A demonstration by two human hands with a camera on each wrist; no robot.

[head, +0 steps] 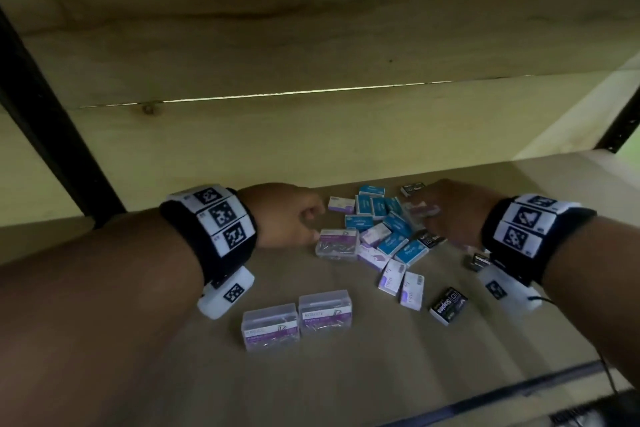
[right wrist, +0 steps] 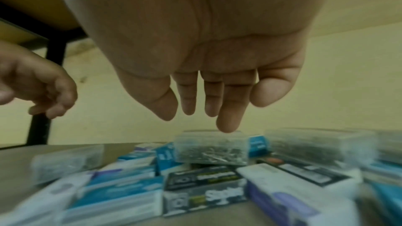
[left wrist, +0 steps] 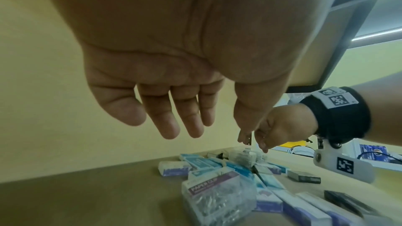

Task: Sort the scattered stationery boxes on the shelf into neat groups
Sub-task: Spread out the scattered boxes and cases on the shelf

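The shelf (head: 311, 374) is a brown board under a pale wooden back wall (head: 277, 45), with a black post (head: 41, 114) at 10 o'clock.

The pile (head: 384, 232) of small stationery boxes lies at the centre of the head view: blue boxes (head: 401, 244) in the middle, white-and-purple boxes (head: 391, 276) spilling toward 6 o'clock, black staple boxes (head: 447, 305) scattered from 1 to 5 o'clock.

Two clear clip boxes (head: 298, 319) stand side by side, touching, at 7 o'clock, well apart from the pile. A third clear box (head: 337, 243) sits at the pile's 9 o'clock edge. A fourth clear box (right wrist: 212, 145) rests on top of the pile.

The left hand (head: 287, 215) hangs over the shelf at 9 o'clock of the pile, beside the third clear box; its fingers (left wrist: 169, 118) are relaxed, slightly apart, and hold nothing.

The right hand (head: 450, 211) is over the pile's 3 o'clock side. Its fingers (right wrist: 228, 109) point down, close together, uncurled, one fingertip at the top of the fourth clear box; whether it touches I cannot tell.
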